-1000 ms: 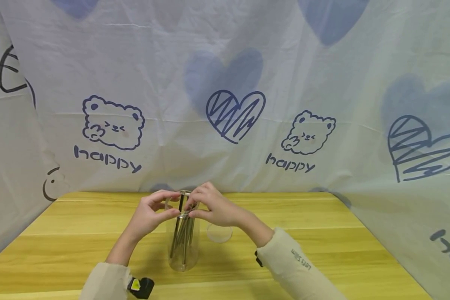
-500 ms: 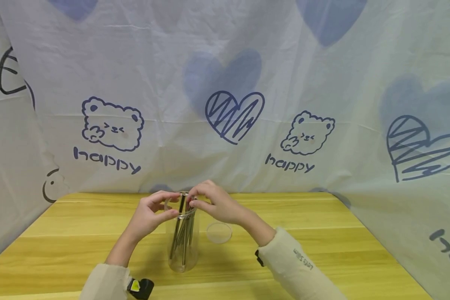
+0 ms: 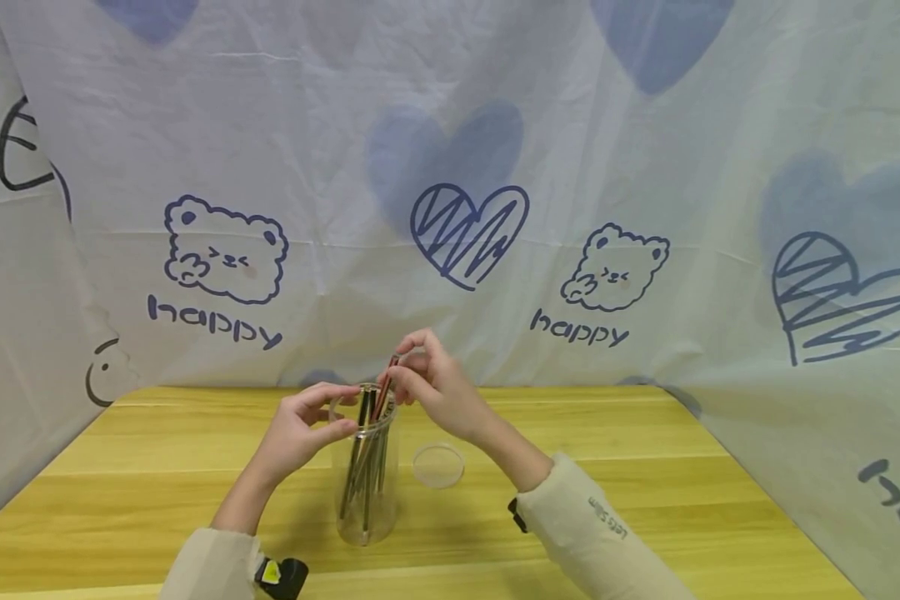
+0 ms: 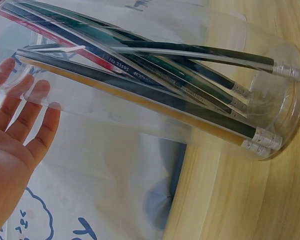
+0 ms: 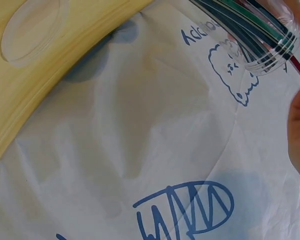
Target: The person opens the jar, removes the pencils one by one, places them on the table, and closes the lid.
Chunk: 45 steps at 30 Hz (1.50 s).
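Observation:
A tall clear plastic jar (image 3: 386,504) stands upright on the table, with several pencils (image 4: 155,92) leaning inside it, eraser ends down. My left hand (image 3: 296,429) holds the jar at its rim, thumb on the near side and fingers on the far side. Above the opening, my right hand (image 3: 442,392) pinches a red pencil (image 3: 384,398) near its upper end. That pencil slants partly out of the jar, its lower part still inside among the dark and green ones. In the right wrist view, only part of the right hand shows at the right edge.
A round clear lid (image 3: 438,465) lies flat on the wooden table (image 3: 607,500), right of the jar. Behind the table hangs a pale cloth (image 3: 345,250) printed with hearts and bears, close to the far edge.
My right hand has risen from the jar's mouth, drawing the red pencil partway up. The left hand has kept its hold on the rim, and the lid has not moved.

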### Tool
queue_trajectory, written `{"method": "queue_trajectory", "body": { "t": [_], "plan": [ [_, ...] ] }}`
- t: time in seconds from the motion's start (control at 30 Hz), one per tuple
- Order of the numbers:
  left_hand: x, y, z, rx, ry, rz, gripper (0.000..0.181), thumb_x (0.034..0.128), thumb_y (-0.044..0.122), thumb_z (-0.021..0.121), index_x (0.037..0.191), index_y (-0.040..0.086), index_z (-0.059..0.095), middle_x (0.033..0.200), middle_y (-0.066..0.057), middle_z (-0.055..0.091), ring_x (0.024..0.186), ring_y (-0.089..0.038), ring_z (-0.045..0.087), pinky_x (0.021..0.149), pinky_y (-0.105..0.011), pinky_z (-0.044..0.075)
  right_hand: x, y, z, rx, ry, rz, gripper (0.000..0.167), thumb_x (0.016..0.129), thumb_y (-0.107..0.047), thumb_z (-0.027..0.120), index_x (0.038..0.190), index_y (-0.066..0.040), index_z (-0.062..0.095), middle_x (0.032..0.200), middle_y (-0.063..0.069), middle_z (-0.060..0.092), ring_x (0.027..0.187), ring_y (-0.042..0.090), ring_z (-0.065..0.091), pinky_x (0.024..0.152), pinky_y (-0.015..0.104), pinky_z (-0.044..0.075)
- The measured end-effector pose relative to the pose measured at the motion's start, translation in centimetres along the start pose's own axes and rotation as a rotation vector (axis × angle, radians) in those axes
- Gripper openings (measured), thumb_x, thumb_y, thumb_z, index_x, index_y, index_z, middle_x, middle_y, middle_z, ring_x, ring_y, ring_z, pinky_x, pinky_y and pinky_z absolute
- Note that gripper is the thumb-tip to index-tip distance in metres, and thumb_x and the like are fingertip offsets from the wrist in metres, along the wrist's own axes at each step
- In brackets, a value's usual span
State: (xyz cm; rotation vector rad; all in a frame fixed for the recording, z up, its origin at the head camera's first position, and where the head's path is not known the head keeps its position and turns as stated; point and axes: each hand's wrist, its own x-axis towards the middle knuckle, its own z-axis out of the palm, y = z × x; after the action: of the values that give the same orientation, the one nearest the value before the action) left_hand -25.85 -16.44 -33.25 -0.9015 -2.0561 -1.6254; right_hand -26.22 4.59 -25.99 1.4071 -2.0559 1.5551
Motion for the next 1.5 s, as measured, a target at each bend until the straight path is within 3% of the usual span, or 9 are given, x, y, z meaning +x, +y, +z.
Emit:
{"method": "queue_trajectory", "body": {
  "t": [0.17,0.43,0.53,0.83,0.97,1.1,1.27,1.5],
  "plan": [
    [0.0,0.0,0.0,0.008,0.000,0.001,0.033,0.0764,-0.006,0.065,0.109,-0.008,0.057,0.100,-0.022,0.057,0.090,-0.009,0.054,0.072,-0.027,0.048,0.0,0.0,0.1,0.038,0.167,-0.119,0.009,0.087,0.012,0.045,0.088,0.004,0.043,0.083,0.026,0.061,0.057,0.031,0.053,0.054,0.033,0.052],
    [-0.1,0.0,0.0,0.006,-0.006,-0.006,0.033,0.0774,-0.005,0.065,0.110,-0.007,0.057,0.101,-0.021,0.057,0.091,-0.008,0.054,0.073,-0.028,0.048,0.4,-0.2,0.0,-0.107,0.426,-0.365,0.009,0.082,0.015,0.052,0.087,0.009,0.053,0.080,0.023,0.062,0.057,0.028,0.055,0.051,0.029,0.050],
    [-0.1,0.1,0.0,0.007,-0.008,-0.004,0.033,0.0776,-0.005,0.065,0.110,-0.007,0.057,0.101,-0.021,0.057,0.091,-0.008,0.054,0.073,-0.027,0.048,0.5,-0.2,0.0,-0.161,0.499,-0.416,0.011,0.080,0.016,0.054,0.089,0.011,0.056,0.082,0.022,0.062,0.060,0.026,0.056,0.051,0.025,0.050],
    [-0.2,0.1,0.0,0.004,-0.007,-0.019,0.034,0.0777,-0.004,0.065,0.111,-0.007,0.057,0.101,-0.020,0.057,0.090,-0.009,0.055,0.072,-0.027,0.049,0.6,-0.3,-0.1,-0.142,0.542,-0.380,0.050,0.074,0.017,0.060,0.122,0.013,0.043,0.109,0.023,0.051,0.065,0.025,0.058,0.055,0.027,0.052],
    [-0.2,0.1,0.0,0.002,-0.008,-0.027,0.034,0.0778,-0.003,0.065,0.111,-0.007,0.057,0.102,-0.020,0.057,0.090,-0.016,0.056,0.071,-0.029,0.049,0.6,-0.5,-0.2,-0.094,0.544,-0.349,0.062,0.075,0.018,0.059,0.131,0.011,0.034,0.119,0.022,0.044,0.070,0.025,0.059,0.055,0.029,0.052],
    [-0.2,0.1,0.0,0.003,-0.009,-0.027,0.034,0.0780,-0.003,0.065,0.111,-0.006,0.057,0.102,-0.020,0.057,0.090,-0.014,0.055,0.072,-0.028,0.049,0.7,-0.7,-0.4,-0.025,0.581,-0.322,0.059,0.078,0.017,0.057,0.132,0.009,0.034,0.121,0.019,0.045,0.074,0.023,0.059,0.056,0.031,0.053],
    [-0.1,0.1,0.0,-0.001,-0.011,-0.019,0.034,0.0785,-0.003,0.064,0.112,-0.006,0.057,0.102,-0.021,0.056,0.090,-0.010,0.055,0.072,-0.027,0.049,0.7,-0.9,-0.9,0.038,0.656,-0.322,0.045,0.078,0.017,0.056,0.120,0.012,0.040,0.114,0.020,0.051,0.076,0.015,0.059,0.056,0.033,0.053],
    [-0.2,0.0,0.1,-0.004,-0.010,-0.022,0.035,0.0778,-0.004,0.065,0.111,-0.007,0.057,0.102,-0.022,0.056,0.089,-0.009,0.055,0.070,-0.028,0.050,0.6,-1.1,-1.6,0.011,0.712,-0.334,0.038,0.076,0.018,0.058,0.111,0.016,0.045,0.110,0.024,0.054,0.074,0.011,0.058,0.051,0.031,0.052]
  ]
}}
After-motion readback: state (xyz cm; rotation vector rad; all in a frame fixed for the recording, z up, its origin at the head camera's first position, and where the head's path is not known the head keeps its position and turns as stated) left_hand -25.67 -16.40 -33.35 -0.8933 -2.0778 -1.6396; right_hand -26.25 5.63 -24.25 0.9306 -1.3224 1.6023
